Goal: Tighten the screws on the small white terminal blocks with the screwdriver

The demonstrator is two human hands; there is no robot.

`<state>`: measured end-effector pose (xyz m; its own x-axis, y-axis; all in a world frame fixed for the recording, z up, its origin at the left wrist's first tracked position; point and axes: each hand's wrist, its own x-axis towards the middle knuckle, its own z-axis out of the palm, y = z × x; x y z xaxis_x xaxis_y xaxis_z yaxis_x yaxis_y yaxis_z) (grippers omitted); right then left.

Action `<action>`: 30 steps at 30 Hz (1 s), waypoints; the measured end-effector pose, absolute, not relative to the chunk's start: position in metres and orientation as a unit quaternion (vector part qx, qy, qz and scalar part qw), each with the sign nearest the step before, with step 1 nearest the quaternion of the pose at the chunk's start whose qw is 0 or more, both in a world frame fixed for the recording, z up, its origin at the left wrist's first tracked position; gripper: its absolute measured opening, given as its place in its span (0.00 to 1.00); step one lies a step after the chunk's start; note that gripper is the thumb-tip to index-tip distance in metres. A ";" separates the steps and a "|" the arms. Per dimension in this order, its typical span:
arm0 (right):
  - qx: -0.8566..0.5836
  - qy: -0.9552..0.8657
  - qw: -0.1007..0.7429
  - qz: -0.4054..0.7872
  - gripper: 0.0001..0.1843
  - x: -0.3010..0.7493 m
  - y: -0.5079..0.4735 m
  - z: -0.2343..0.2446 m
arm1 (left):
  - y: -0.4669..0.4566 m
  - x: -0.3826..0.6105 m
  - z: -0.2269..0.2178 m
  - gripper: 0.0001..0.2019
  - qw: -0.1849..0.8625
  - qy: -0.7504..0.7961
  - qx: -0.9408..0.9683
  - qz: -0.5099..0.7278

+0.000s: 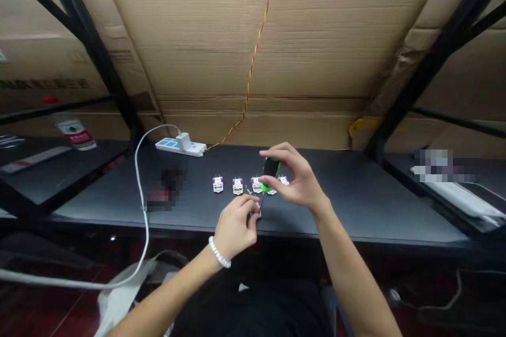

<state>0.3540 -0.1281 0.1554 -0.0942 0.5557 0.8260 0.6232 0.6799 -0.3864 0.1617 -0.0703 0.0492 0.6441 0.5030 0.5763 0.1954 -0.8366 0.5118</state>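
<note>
We saw the right hand [294, 181] raised just above the dark grey table [356, 195], its fingers closed around the black-and-green handle of a small screwdriver [270, 172], which stood nearly upright with the shaft pointing down toward the left hand. The left hand [236, 226], with a white bead bracelet [219, 253] on its wrist, was pinched shut on a small white-and-magenta part [257, 206] at the table's near edge, just below and to the left of the right hand; the screwdriver's tip seemed to meet that part, though the contact was too small for us to confirm. Behind the two hands, a row of like small white-and-magenta parts [237, 185] lay on the table, the rightmost ones partly hidden by the right hand. Farther back to the left a white power strip [179, 146] with a plugged-in charger rested by the cardboard wall [253, 37], and a white cable [139, 189] ran from it down off the table's front edge.
</note>
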 end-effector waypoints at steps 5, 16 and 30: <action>-0.359 -0.758 0.532 0.114 0.27 0.356 -0.139 0.158 | -0.070 0.161 0.049 0.11 0.202 0.195 0.884 0.374; -0.371 -0.759 0.533 0.048 0.25 0.349 -0.147 0.159 | -0.063 0.154 0.052 0.15 0.248 0.167 0.885 0.358; -0.382 -0.751 0.538 -0.008 0.20 0.348 -0.145 0.159 | -0.064 0.155 0.052 0.17 0.254 0.168 0.880 0.365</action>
<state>0.3478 -0.1454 0.1594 -0.1290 0.5646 0.8152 0.5820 0.7087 -0.3987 0.1547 -0.0635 0.0522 0.6768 0.4803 0.5579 0.1093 -0.8150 0.5690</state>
